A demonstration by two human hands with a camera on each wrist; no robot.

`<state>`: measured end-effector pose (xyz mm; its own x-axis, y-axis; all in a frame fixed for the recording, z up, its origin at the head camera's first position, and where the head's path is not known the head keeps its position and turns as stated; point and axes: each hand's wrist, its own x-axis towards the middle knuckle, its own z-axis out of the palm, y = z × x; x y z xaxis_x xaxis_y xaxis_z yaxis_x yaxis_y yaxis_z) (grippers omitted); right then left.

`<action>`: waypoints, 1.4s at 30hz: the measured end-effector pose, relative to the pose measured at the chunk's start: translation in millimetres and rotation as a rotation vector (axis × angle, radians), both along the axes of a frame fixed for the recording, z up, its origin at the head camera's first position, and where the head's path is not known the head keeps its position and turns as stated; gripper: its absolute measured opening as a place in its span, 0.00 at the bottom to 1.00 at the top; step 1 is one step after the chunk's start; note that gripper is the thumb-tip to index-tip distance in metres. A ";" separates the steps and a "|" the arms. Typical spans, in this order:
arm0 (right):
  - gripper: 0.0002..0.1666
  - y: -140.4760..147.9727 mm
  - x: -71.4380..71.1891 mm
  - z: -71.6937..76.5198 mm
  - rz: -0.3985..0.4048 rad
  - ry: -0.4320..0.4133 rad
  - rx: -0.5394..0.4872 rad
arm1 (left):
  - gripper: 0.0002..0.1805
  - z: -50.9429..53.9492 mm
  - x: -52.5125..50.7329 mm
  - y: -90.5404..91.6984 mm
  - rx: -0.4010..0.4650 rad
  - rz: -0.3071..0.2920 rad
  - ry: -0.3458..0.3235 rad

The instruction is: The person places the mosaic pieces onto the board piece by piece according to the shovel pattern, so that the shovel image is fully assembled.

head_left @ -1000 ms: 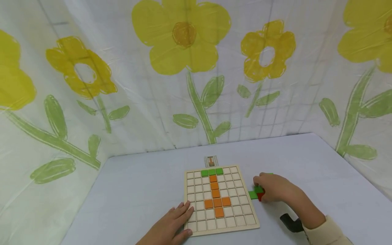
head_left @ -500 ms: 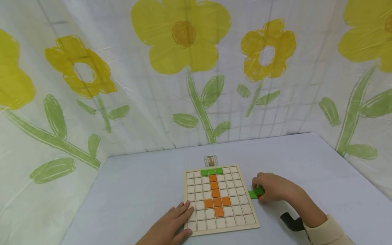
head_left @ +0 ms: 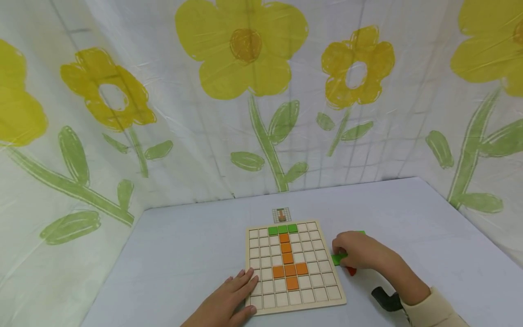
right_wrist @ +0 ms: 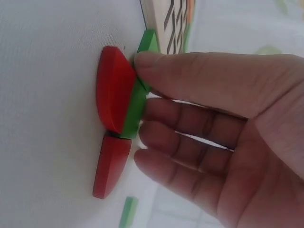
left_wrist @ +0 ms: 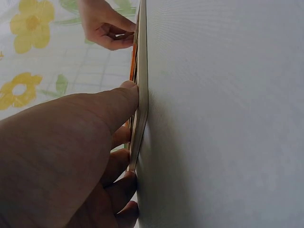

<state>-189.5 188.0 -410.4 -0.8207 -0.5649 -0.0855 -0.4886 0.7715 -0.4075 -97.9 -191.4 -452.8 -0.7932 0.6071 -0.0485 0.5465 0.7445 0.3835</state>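
A square wooden grid board lies on the table, with green tiles in its top row and orange tiles below. My left hand rests on its lower left corner, fingers fairly straight; in the left wrist view the thumb touches the board's edge. My right hand is at the board's right side, thumb and fingers curled at a loose green tile. Another green tile leans on a red curved piece. The right index finger is hidden behind the thumb.
A second red piece and a further green tile lie by the right hand. Behind the board is a small pattern card. A black curved object shows at the right wrist. A flowered curtain hangs beyond the table.
My right hand has shifted slightly left towards the board, covering more of the green tiles and uncovering a red piece below it. The left hand and the board stay put.
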 end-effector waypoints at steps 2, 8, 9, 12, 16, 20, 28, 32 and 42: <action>0.13 0.0 0.0 0.1 0.013 0.009 -0.001 | 0.38 0.0 0.3 0.0 -0.001 -0.001 0.004; 0.11 -0.2 -0.3 1.2 0.005 0.006 0.015 | 0.38 0.9 1.1 0.1 0.012 -0.007 0.011; 0.11 -0.2 -0.4 1.7 -0.005 -0.001 0.017 | 0.38 1.2 1.1 0.2 0.013 -0.006 0.008; 0.12 0.0 -1.0 3.3 -0.020 -0.010 0.012 | 0.38 1.2 0.9 0.1 0.007 -0.006 0.009; 0.14 -0.7 -1.2 5.1 0.022 0.012 -0.018 | 0.38 0.6 0.5 -0.1 -0.004 -0.004 0.009; 0.13 -5.9 1.6 6.4 0.079 0.005 -0.062 | 0.38 0.5 0.1 -0.2 -0.006 0.000 -0.005; 0.11 -26.9 10.9 8.5 0.122 -0.021 -0.056 | 0.38 0.4 0.3 -0.8 -0.001 -0.001 -0.010; 0.11 -41.7 14.6 7.9 0.181 0.038 -0.005 | 0.39 0.0 0.7 -2.5 0.009 0.000 -0.030; 0.13 -88.2 28.8 5.1 0.220 0.083 0.061 | 0.37 -0.9 0.8 -1.6 0.032 -0.011 0.013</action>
<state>-160.7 99.8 -405.3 -0.6841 -0.7267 -0.0621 -0.6774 0.6646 -0.3153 -97.0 -193.0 -453.7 -0.7866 0.6172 -0.0187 0.5600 0.7258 0.3995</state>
